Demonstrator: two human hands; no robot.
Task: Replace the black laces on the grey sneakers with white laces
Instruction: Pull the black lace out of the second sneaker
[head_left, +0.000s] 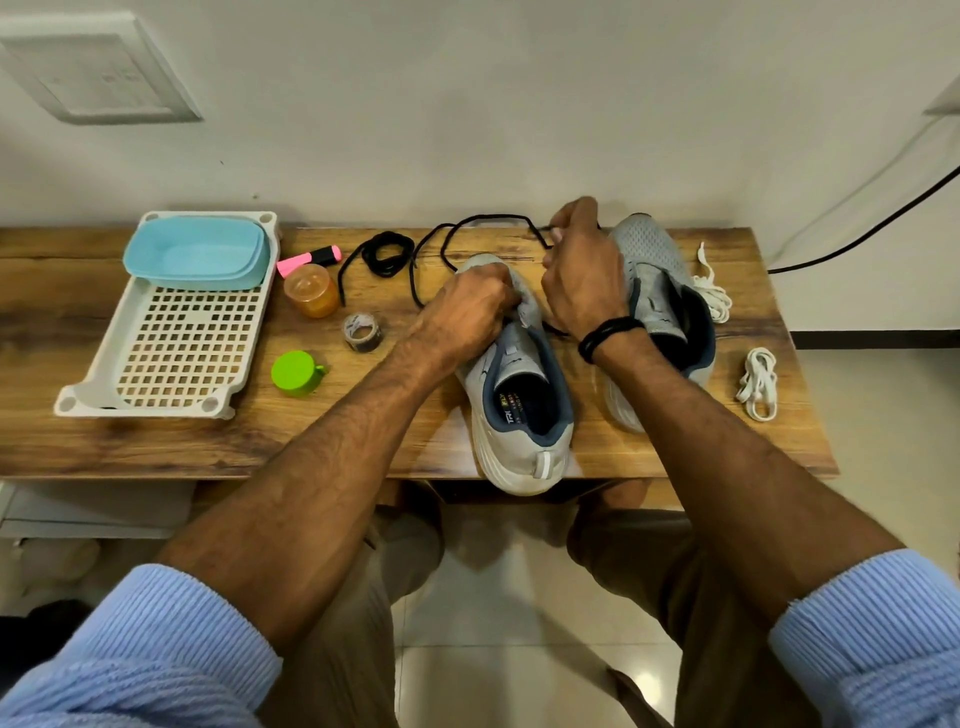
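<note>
Lace (493, 216) looks limp and light; best pinched near its tip. Right hand (582, 270) pinches it; left hand (470, 306) grips sneaker (519, 410) upper.

Two grey sneakers stand on the table (156, 447): the near sneaker (511, 415) at 6 o'clock, the far sneaker (644, 254) at 2 o'clock. Two black laces, the coiled black lace (387, 254) and the looped black lace (493, 216), lie at 12 o'clock, and two white laces (714, 296) (758, 384) at 3 o'clock. Toward 9 o'clock is one each: tray (192, 338), blue tub (197, 254), pink highlighter (309, 258), orange jar (311, 291), tape roll (362, 331), green cap (295, 373).
</note>
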